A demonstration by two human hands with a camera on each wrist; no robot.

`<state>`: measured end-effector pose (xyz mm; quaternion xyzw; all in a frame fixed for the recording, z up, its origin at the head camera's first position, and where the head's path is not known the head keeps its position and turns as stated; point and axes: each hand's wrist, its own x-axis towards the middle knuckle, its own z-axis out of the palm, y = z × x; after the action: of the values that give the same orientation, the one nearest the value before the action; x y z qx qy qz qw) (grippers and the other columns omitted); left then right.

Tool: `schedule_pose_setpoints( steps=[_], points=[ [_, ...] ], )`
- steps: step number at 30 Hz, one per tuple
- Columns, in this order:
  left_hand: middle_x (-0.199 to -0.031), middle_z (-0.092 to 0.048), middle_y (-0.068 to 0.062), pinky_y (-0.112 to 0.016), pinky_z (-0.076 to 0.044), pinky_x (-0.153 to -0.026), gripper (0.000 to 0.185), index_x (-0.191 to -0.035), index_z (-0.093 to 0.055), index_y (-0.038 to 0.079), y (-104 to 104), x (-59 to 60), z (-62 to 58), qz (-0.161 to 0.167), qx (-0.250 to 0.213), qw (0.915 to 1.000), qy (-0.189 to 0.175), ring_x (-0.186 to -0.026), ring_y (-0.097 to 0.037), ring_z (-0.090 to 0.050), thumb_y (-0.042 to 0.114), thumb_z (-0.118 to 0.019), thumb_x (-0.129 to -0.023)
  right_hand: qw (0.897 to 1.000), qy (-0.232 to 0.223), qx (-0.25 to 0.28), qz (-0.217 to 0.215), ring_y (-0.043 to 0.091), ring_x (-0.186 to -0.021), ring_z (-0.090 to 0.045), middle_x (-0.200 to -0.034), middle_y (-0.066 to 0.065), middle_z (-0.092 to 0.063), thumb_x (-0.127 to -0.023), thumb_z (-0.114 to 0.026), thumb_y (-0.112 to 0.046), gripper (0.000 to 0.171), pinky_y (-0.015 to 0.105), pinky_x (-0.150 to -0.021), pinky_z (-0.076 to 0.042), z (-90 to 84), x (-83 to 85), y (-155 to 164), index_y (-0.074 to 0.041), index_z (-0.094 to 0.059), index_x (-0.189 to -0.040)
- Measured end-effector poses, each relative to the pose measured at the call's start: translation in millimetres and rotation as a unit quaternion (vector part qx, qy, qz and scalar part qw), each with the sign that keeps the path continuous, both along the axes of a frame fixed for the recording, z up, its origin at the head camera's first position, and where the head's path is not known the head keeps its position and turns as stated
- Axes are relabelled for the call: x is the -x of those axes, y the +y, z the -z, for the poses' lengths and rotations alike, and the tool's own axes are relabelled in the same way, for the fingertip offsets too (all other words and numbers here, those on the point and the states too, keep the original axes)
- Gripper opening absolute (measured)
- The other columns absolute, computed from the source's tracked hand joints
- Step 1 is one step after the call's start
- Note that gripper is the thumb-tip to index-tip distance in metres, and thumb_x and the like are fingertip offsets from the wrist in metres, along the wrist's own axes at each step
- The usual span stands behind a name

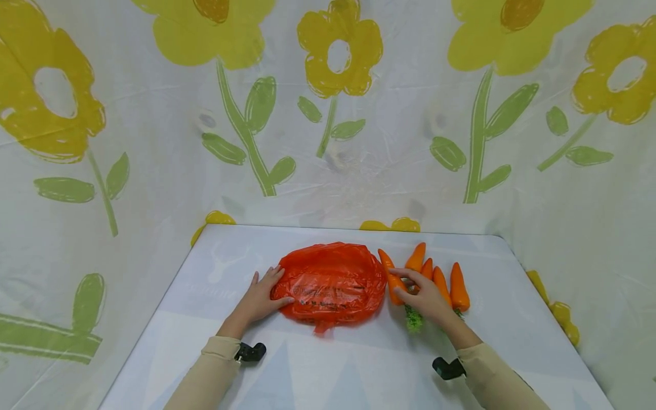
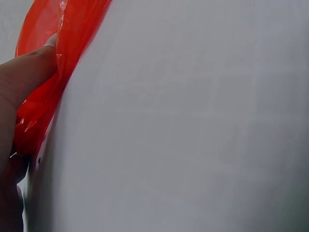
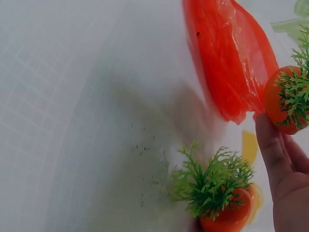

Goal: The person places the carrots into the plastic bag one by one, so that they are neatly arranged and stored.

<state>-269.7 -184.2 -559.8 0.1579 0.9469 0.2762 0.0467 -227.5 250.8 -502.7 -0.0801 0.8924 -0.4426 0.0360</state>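
A puffed red plastic bag [image 1: 330, 285] lies on the table, and the left hand [image 1: 258, 299] touches its left side with fingers spread. In the left wrist view the thumb [image 2: 31, 72] lies against the red film of the bag [image 2: 72, 29]. Between thumb and fingers, the right hand [image 1: 429, 297] pinches a carrot [image 1: 393, 283] beside the bag's right edge. Its leafy green end faces the camera in the right wrist view, where the carrot [image 3: 276, 99] appears near the bag [image 3: 227, 63]. Several other carrots [image 1: 459, 289] are around the right hand, partly hidden by it.
The white table [image 1: 312, 376] has a pale blue pattern. Below the held carrot in the right wrist view is another carrot [image 3: 231, 212] with green leaves. Behind the table hangs a flower-printed cloth [image 1: 389, 171]. Black wrist cameras [image 1: 448, 369] sit at both cuffs.
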Motion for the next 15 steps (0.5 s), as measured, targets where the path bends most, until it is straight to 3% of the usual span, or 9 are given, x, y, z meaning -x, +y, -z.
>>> schedule_pose_setpoints(
  steps=[15],
  points=[
    [-0.165,-0.031,-0.014,-0.056,0.0,-0.125,0.093,-0.157,-0.037,0.004,2.6,-1.1,-0.7,-0.005,0.003,1.0,-0.003,-0.154,-0.036,-0.02,0.054,-0.074,-0.088,1.0,0.002,0.01,-0.012,0.029,-0.114,-0.058,-0.139,0.004,-0.06,-0.096,-0.071,-0.035,0.048,0.041,-0.09,-0.058,0.0,1.9,-5.0,-0.027,-0.06,-0.142]
  ],
)
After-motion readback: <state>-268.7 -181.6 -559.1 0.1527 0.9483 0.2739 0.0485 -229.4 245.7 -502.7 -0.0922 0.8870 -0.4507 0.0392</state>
